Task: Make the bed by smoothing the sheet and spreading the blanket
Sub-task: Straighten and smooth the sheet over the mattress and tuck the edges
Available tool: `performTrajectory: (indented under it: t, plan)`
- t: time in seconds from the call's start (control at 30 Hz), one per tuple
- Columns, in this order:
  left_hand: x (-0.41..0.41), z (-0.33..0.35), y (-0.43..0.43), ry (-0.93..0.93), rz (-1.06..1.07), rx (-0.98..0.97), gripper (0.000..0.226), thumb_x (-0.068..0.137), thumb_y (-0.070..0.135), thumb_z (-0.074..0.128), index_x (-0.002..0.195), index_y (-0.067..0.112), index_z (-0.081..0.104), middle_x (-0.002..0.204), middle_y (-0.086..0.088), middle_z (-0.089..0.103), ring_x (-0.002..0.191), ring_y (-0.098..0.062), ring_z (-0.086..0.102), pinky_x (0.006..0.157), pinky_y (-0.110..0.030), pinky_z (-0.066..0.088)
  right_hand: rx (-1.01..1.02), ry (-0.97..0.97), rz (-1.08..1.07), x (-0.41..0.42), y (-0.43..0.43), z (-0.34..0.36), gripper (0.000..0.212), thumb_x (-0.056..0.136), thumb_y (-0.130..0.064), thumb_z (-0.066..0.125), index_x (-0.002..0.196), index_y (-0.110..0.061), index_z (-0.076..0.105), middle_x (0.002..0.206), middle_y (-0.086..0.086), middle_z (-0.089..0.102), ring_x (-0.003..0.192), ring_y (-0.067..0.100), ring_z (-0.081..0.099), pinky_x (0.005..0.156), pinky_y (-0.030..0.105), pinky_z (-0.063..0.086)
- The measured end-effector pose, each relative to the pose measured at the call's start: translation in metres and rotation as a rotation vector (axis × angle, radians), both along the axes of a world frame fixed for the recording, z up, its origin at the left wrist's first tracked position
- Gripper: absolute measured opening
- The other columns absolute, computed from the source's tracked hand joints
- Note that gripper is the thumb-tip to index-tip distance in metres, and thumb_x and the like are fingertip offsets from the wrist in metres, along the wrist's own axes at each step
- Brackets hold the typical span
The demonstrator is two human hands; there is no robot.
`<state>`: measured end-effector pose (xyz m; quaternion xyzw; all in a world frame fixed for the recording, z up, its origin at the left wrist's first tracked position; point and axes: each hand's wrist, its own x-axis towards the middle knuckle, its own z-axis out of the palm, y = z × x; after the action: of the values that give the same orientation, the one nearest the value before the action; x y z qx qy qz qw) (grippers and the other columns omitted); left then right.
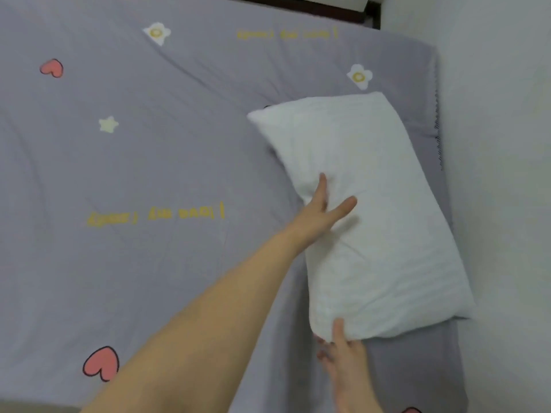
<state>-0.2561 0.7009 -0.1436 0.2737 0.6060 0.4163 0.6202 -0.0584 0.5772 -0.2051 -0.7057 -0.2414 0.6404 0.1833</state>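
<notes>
Head view, single frame, slightly soft from motion.

- Sheet (149,162): lilac, printed with hearts, flowers, a star and yellow lettering too blurred to read. It covers the bed across nearly the whole frame, with shallow creases on the left side. Its left and near edges are cut off by the frame.
- Pillow (366,210): white, lying slanted on the sheet's right side, just beside the wall (507,174). A small dark spot shows at its far left corner; mostly hidden, cannot identify it.
- Left hand (322,211): forearm comes in from bottom left. Fingers straight and spread, laid flat against the pillow's left edge, gripping nothing.
- Right hand (343,353): wrist cut off at the bottom edge. Thumb lies on top of the pillow's near corner, with fingers curled beneath it, so it pinches that corner. Fingertips are partly hidden under the pillow.
- Dark wooden bed frame (298,5): only a strip shows at the top edge.
</notes>
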Motion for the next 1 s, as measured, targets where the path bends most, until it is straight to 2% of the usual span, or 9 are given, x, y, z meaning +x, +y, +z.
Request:
performTrajectory:
  t: [0.07, 0.17, 0.27, 0.37, 0.57, 0.67, 0.73, 0.8, 1.0]
  plan:
    - [-0.007, -0.003, 0.011, -0.072, 0.002, 0.012, 0.084, 0.091, 0.060, 0.048, 0.148, 0.047, -0.012, 0.158, 0.014, 0.022, 0.144, -0.006, 0.025, 0.113, -0.027, 0.021, -0.008, -0.051, 0.339, -0.027, -0.004, -0.007, 0.044, 0.092, -0.015, 0.061, 0.134, -0.010, 0.049, 0.129, 0.006, 0.056, 0.103, 0.020, 0.059, 0.080, 0.036, 0.051]
    - [-0.019, -0.019, -0.004, -0.030, 0.097, 0.069, 0.075, 0.096, 0.051, 0.047, 0.152, 0.039, -0.001, 0.158, 0.013, 0.024, 0.138, -0.001, 0.031, 0.108, -0.022, 0.026, 0.139, -0.126, 0.891, -0.076, 0.004, -0.016, 0.063, 0.092, -0.022, 0.062, 0.147, -0.014, 0.033, 0.153, 0.007, 0.020, 0.137, 0.020, 0.034, 0.111, 0.023, 0.029]
    - [-0.049, -0.061, -0.046, 0.404, 0.268, -0.041, 0.060, 0.102, 0.034, 0.040, 0.154, 0.021, 0.013, 0.161, 0.003, 0.015, 0.146, -0.009, 0.020, 0.117, -0.023, 0.015, 0.452, -0.128, 1.125, -0.133, 0.036, -0.021, 0.067, 0.093, -0.027, 0.057, 0.151, -0.021, 0.025, 0.160, 0.003, 0.011, 0.146, 0.016, 0.019, 0.114, 0.019, 0.017]
    - [-0.095, -0.117, -0.117, 0.877, 0.025, -0.386, 0.062, 0.102, 0.045, 0.032, 0.155, 0.025, 0.007, 0.163, 0.002, -0.005, 0.150, -0.017, -0.001, 0.118, -0.055, 0.009, 0.728, -0.284, 1.321, -0.190, 0.080, -0.040, 0.069, 0.093, -0.030, 0.054, 0.152, -0.021, 0.021, 0.162, 0.004, 0.006, 0.149, 0.023, 0.011, 0.119, 0.031, 0.014]
    - [-0.132, -0.162, -0.256, 1.043, -0.095, -0.680, 0.068, 0.086, 0.076, 0.012, 0.136, 0.056, -0.029, 0.147, 0.018, -0.041, 0.146, -0.018, -0.023, 0.104, -0.075, 0.005, 0.800, -0.482, 1.944, -0.255, 0.146, -0.087, 0.070, 0.098, -0.047, 0.037, 0.153, -0.031, -0.004, 0.160, -0.004, -0.019, 0.149, 0.023, -0.012, 0.117, 0.053, 0.006]
    - [-0.116, -0.164, -0.310, 1.009, -0.019, -0.814, 0.076, 0.077, 0.085, 0.001, 0.137, 0.053, -0.032, 0.144, 0.014, -0.048, 0.146, -0.022, -0.025, 0.104, -0.076, 0.007, 0.622, -0.733, 1.711, -0.231, 0.160, -0.106, 0.073, 0.096, -0.059, 0.029, 0.150, -0.037, -0.015, 0.156, -0.009, -0.029, 0.145, 0.018, -0.022, 0.116, 0.056, -0.005]
    - [-0.094, -0.160, -0.340, 0.955, 0.032, -0.900, 0.090, 0.070, 0.089, -0.004, 0.145, 0.043, -0.024, 0.149, 0.006, -0.042, 0.147, -0.026, -0.021, 0.102, -0.077, 0.010, 0.645, -0.848, 1.317, -0.214, 0.146, -0.111, 0.072, 0.098, -0.052, 0.031, 0.154, -0.022, -0.004, 0.161, 0.004, -0.015, 0.148, 0.026, -0.011, 0.118, 0.055, 0.005]
    - [-0.073, -0.153, -0.361, 0.886, 0.057, -0.950, 0.105, 0.066, 0.090, -0.008, 0.151, 0.030, -0.011, 0.158, -0.005, -0.025, 0.148, -0.034, -0.010, 0.100, -0.078, 0.013, 0.790, -0.893, 1.216, -0.203, 0.108, -0.110, 0.068, 0.099, -0.045, 0.035, 0.154, -0.014, 0.008, 0.162, 0.012, 0.002, 0.148, 0.033, 0.004, 0.116, 0.061, 0.013]
    - [-0.048, -0.144, -0.389, 0.837, 0.035, -0.942, 0.117, 0.070, 0.088, -0.007, 0.151, 0.006, 0.012, 0.157, -0.030, 0.006, 0.143, -0.052, 0.011, 0.100, -0.076, 0.020, 1.234, -0.549, 1.997, -0.121, -0.058, -0.115, 0.071, 0.089, -0.055, 0.038, 0.152, -0.030, 0.018, 0.160, 0.005, 0.019, 0.146, 0.040, 0.009, 0.108, 0.071, 0.013]
